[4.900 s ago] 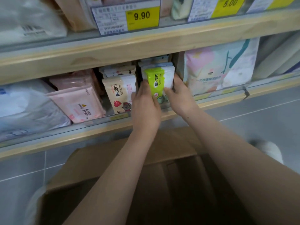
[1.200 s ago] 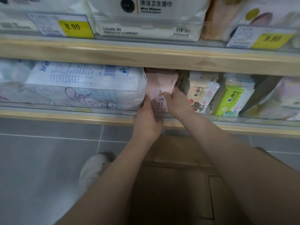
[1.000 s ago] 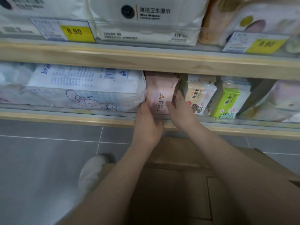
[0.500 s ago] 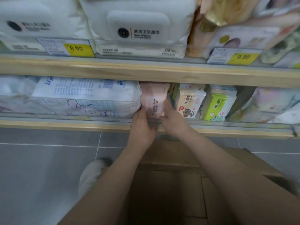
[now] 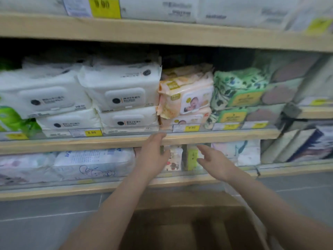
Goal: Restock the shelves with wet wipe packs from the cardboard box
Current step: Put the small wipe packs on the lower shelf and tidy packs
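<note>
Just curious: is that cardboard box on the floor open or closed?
Open: the cardboard box shows its dark inside below the arms. Whether packs remain cannot be told.

The whole view is smeared by motion, so print on the price tags [image 5: 191, 128] is mostly unreadable; the left hand [image 5: 153, 156] covers whatever pack stands behind it on the low shelf [image 5: 54, 191]; the green pack [image 5: 192, 158] is half hidden by the right hand [image 5: 215, 162], its label illegible; the box [image 5: 189, 230] is cut off by the bottom edge and its inside is too dark to tell contents; the top packs [image 5: 162, 8] are cropped by the upper edge; goods at far right [image 5: 310, 145] blur beyond naming
</note>
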